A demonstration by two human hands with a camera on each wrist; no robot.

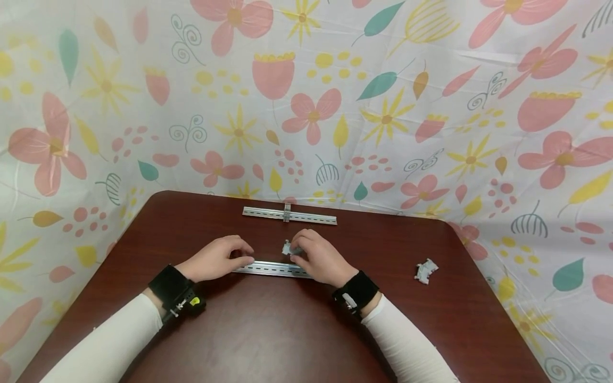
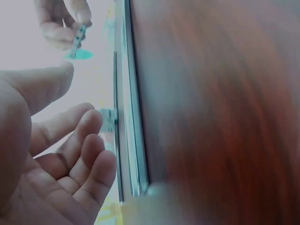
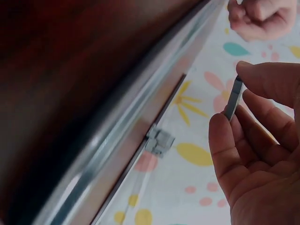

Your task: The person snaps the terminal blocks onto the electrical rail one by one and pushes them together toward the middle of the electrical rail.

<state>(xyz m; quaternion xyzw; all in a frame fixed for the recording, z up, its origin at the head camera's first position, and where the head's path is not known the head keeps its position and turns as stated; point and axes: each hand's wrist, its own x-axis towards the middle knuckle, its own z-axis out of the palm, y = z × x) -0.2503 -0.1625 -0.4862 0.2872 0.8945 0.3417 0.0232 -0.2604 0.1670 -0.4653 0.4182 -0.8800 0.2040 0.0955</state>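
Observation:
Between the thumb and fingertips of my right hand [image 1: 320, 259] is a small grey terminal block [image 1: 287, 248], seen edge-on in the right wrist view as a thin grey piece [image 3: 234, 99]. That hand is above the near slotted metal DIN rail [image 1: 274, 269], toward its right part. My left hand [image 1: 217, 259] is at the rail's left end, its fingers loosely bent and apart from the thumb. The left wrist view shows nothing between those fingers [image 2: 91, 173]. Whether the left thumb touches the rail I cannot tell.
Farther back lies a second DIN rail [image 1: 313, 218] with grey terminal blocks [image 1: 287, 213] clipped near its middle. Another grey terminal block piece [image 1: 424, 271] lies loose at the right of the brown table [image 1: 297, 330]. A floral curtain [image 1: 306, 133] hangs behind the table.

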